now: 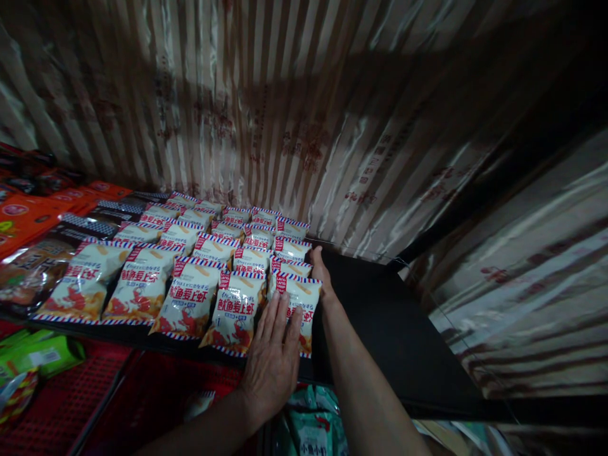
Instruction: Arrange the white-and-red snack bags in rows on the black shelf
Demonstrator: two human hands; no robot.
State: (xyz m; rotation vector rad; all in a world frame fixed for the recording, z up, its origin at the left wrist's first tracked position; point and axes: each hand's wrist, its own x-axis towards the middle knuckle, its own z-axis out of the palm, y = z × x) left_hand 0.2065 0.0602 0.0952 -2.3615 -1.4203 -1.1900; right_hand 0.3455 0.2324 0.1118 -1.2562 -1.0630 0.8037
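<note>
White snack bags with red and blue striped edges (192, 297) stand in several rows on a black shelf. My left hand (275, 354) lies with outstretched fingers against the front of the rightmost snack bag (304, 292). On that row's right side, my right hand (323, 278) rests upright along the edges of the bags, its palm turned toward them. Its fingers look extended, though part of the hand is hidden behind the bags. Neither hand is wrapped around a bag.
Dark brown packets (40, 263) and orange packets (42, 212) lie at the left. Black shelf surface (380, 323) extends to the right. Below are a red basket (90, 380) with green packets (45, 354) and several teal packets (313, 424). Pleated printed sheeting (285, 107) hangs behind.
</note>
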